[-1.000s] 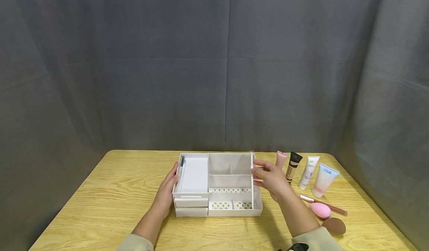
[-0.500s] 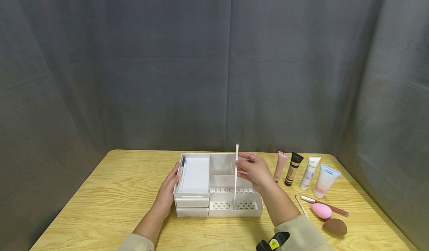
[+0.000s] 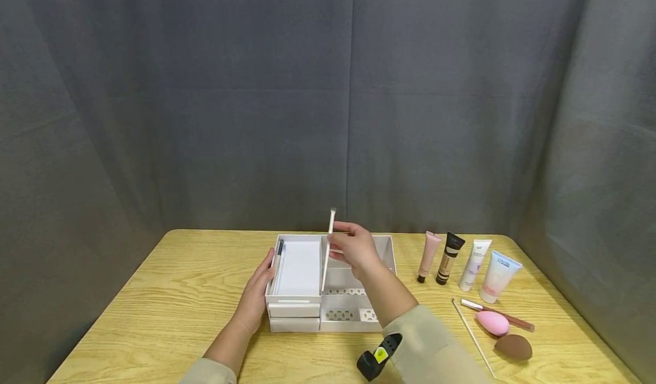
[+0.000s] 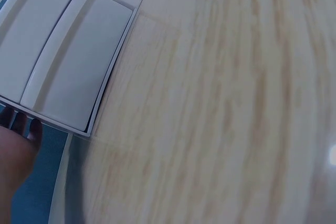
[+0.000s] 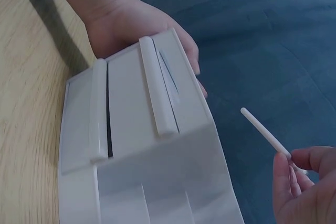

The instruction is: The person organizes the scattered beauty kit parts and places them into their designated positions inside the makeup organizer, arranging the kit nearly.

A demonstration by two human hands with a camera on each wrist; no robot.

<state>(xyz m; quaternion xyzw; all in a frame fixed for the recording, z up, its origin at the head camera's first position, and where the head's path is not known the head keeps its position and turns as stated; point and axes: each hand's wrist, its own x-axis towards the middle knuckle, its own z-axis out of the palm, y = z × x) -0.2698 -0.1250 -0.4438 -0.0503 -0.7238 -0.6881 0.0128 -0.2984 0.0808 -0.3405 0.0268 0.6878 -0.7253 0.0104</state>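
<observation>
A white organizer (image 3: pixel 294 310) stands on the wooden table, with drawers at its left front and divided compartments on the right. Along its left side wall lies my left hand (image 3: pixel 253 294), fingers extended against the wall. My right hand (image 3: pixel 357 252) pinches a slim white makeup brush (image 3: pixel 327 258) between thumb and fingers. Held nearly upright, bristles up, the brush is above the divider between the top tray and the compartments. In the right wrist view the brush's handle (image 5: pixel 262 129) points away from the fingers. A black-tipped brush (image 3: pixel 279 253) lies at the tray's left edge.
Right of the organizer stand a pink tube (image 3: pixel 429 257), a black tube (image 3: pixel 450 258), a white tube (image 3: pixel 475 264) and a blue-white tube (image 3: pixel 499 277). Nearer lie a thin stick (image 3: pixel 472 337), a lip-gloss-like tube (image 3: pixel 512 319), a pink sponge (image 3: pixel 493 323) and a brown sponge (image 3: pixel 514 347).
My right hand has carried the white brush leftward and up, from the organizer's right side to the tray's divider. The thin stick has come into view. My left hand has stayed put.
</observation>
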